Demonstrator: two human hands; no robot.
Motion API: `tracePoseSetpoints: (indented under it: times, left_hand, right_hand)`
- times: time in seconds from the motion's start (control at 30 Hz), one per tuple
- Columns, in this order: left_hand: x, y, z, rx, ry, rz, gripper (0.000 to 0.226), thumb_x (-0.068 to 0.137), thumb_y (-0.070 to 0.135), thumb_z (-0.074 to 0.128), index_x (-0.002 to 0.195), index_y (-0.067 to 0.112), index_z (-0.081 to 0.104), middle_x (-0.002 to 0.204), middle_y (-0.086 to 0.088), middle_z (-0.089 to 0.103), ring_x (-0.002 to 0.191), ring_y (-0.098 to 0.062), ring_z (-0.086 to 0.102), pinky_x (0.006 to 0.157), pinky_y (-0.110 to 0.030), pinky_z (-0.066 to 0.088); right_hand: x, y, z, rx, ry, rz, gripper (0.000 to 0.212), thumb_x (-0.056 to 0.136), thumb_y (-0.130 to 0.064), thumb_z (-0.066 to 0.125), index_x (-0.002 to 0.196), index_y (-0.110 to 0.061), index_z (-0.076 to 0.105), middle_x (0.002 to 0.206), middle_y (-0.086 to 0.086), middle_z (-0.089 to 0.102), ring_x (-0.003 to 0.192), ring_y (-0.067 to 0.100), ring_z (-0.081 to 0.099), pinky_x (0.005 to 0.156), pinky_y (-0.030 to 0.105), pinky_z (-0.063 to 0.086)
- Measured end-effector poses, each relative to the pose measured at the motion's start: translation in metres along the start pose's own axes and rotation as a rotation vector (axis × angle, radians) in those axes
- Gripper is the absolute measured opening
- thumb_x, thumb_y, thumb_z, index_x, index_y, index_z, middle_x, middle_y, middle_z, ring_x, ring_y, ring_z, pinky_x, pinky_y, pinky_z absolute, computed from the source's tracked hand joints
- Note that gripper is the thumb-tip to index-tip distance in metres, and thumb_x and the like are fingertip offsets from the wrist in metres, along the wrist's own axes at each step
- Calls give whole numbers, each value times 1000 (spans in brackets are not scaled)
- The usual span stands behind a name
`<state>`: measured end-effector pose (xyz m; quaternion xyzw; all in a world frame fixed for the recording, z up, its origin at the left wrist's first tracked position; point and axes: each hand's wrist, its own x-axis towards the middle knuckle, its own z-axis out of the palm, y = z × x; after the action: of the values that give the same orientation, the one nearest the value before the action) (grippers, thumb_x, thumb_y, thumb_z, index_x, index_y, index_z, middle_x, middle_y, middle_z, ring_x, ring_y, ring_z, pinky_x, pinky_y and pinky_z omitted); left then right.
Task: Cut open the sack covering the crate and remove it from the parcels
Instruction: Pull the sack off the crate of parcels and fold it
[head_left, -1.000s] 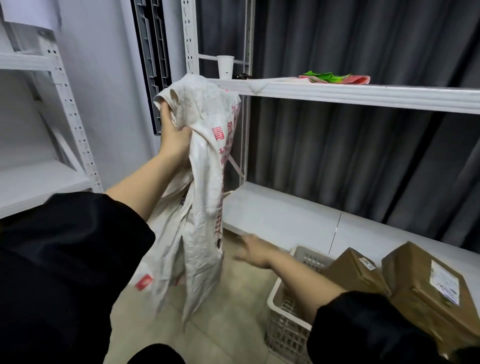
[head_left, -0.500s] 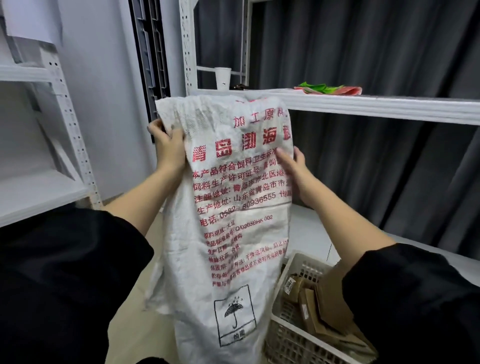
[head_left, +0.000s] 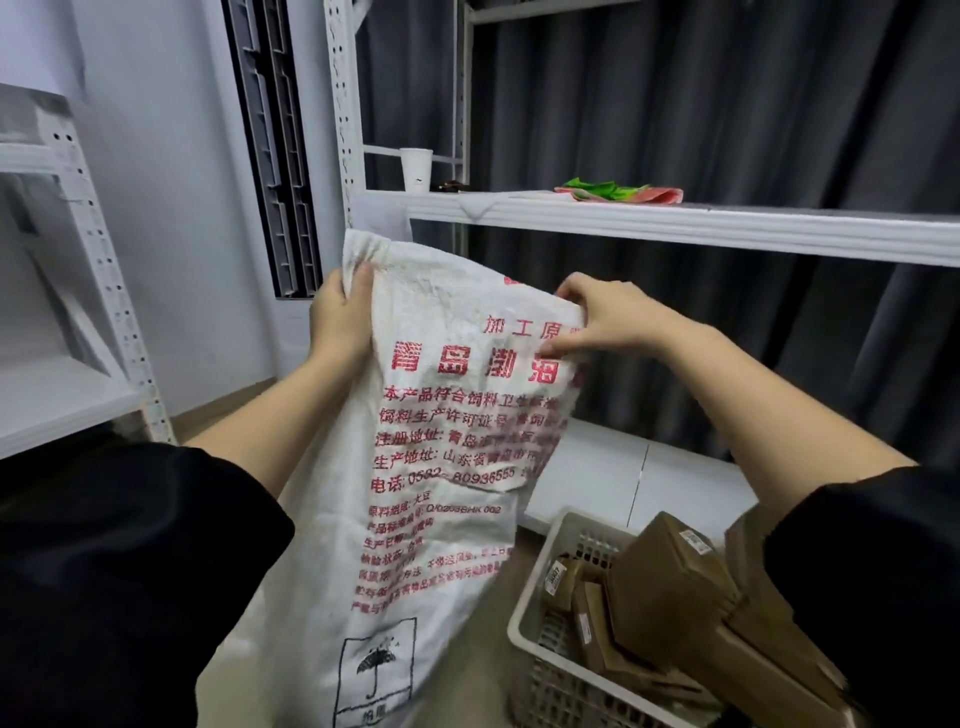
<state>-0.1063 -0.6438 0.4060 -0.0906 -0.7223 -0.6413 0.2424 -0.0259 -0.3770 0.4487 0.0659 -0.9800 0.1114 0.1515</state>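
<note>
A white woven sack (head_left: 436, 467) with red print hangs in the air in front of me, clear of the crate. My left hand (head_left: 340, 312) grips its upper left corner. My right hand (head_left: 602, 314) pinches its upper right edge, which folds over under the fingers. At the lower right stands the beige plastic crate (head_left: 540, 587), uncovered, with several brown cardboard parcels (head_left: 670, 597) piled in it. The crate's right side is hidden behind my black sleeve.
A white metal rack fills the right side; its upper shelf (head_left: 675, 223) carries a paper cup (head_left: 415, 169) and green-and-pink cloth (head_left: 618, 189). Its low shelf (head_left: 623, 478) lies just behind the crate. Another white rack (head_left: 78, 291) stands left. Dark curtains hang behind.
A second ago only my left hand held the bunched sack. My right hand came up and took the other edge, spreading it flat; now the sack sits lower and its right edge folds inward.
</note>
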Motion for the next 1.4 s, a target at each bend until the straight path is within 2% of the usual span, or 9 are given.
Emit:
tracePoseSetpoints:
  times: [0.17,0.27,0.33,0.43,0.6,0.77,1.0,1.17,1.4]
  left_hand:
    - [2,0,-7,191,52,117,38,96,46,45,67,21,48,63,8,48,62,-11,45,59,-31,35]
    - [3,6,-6,80,104,41,45,96,46,44,59,23,36,58,7,37,54,-7,34,55,-30,28]
    - [6,20,-6,-102,126,-30,43,96,46,43,63,21,41,62,6,42,59,-8,40,56,-28,32]
    - [11,38,-11,-189,104,-95,41,97,50,39,77,17,55,78,5,59,71,-9,55,62,-23,43]
    - [18,46,-25,-274,107,-143,37,100,47,34,94,21,59,91,10,63,89,-10,63,66,-12,49]
    - [24,33,-42,-304,177,-242,53,98,48,37,134,12,50,123,-1,61,111,-17,59,93,-25,47]
    - [37,0,-58,-20,312,-394,59,97,47,37,136,3,43,133,-11,53,120,-26,53,101,-35,43]
    - [32,-4,-42,-37,385,-387,46,99,43,36,125,8,48,108,-3,57,110,-23,55,87,-28,41]
    - [-2,-31,-54,-281,-650,-495,77,72,74,56,129,23,57,125,-5,65,117,-25,61,104,-46,40]
  right_hand:
    - [0,7,-1,-469,379,28,56,78,-78,41,67,-23,47,73,4,65,66,25,56,64,31,34]
    - [4,13,11,-34,594,87,53,76,-66,60,106,-24,57,106,4,62,100,21,57,78,34,43]
    - [4,17,24,666,502,131,93,69,-52,77,144,-26,28,144,4,38,127,19,43,101,36,40]
    - [-4,21,63,1234,97,184,130,51,-51,88,150,-28,8,149,8,38,131,25,46,109,49,38]
    - [-17,8,101,1358,-191,152,101,48,-55,86,133,-20,45,124,2,65,112,20,64,95,35,52]
    - [-34,-5,107,1335,-230,243,19,87,-22,65,104,-15,66,101,2,74,94,19,70,79,28,58]
    - [-34,-10,86,1360,-47,359,35,94,-36,50,121,-17,62,112,4,72,98,21,70,90,37,55]
    - [-41,-11,75,1396,-398,353,37,81,-36,66,115,-20,61,109,6,73,99,26,70,85,39,56]
    - [-35,0,74,1449,-58,430,36,86,-20,67,120,-14,61,104,7,74,93,26,72,79,38,58]
